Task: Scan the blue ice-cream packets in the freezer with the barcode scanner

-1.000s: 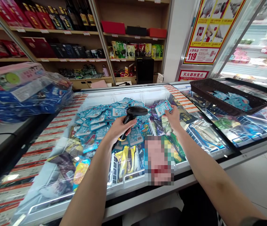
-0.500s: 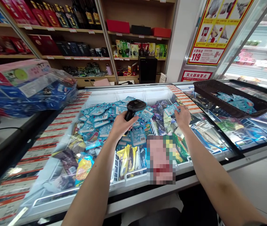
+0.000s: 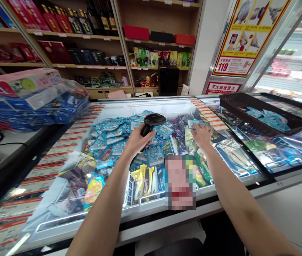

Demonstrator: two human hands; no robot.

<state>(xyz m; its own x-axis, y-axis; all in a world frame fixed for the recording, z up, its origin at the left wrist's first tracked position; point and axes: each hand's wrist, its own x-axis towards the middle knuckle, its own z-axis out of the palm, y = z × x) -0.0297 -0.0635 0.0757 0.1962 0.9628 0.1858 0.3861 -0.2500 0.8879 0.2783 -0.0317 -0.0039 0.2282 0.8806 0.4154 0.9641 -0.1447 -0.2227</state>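
My left hand [image 3: 138,140] is wrapped round the handle of a black barcode scanner [image 3: 155,120], with its head up over a heap of blue packets [image 3: 113,133]. To the right, my right hand [image 3: 203,135] is palm down with its fingers apart. Its fingertips are at the edge of a single blue packet [image 3: 194,123], which lies above purple bags [image 3: 181,129] and is partly covered by the fingers. Below these, the chest freezer [image 3: 167,106] has glass and wire baskets. Whether the blue heap lies on the glass or under it, I cannot tell.
A dark brown basket [image 3: 227,103] holding more blue packets stands on the freezer at right. Wrapped boxes [image 3: 23,83] are piled at left. Yellow packs [image 3: 140,177] and a blurred pink item [image 3: 179,177] are near the front rim. Stocked shelves [image 3: 87,35] stand behind.
The fingers of my right hand have gone from pinching the blue packet to spread, and the packet now lies flatter. My left hand keeps the scanner in nearly the same place.
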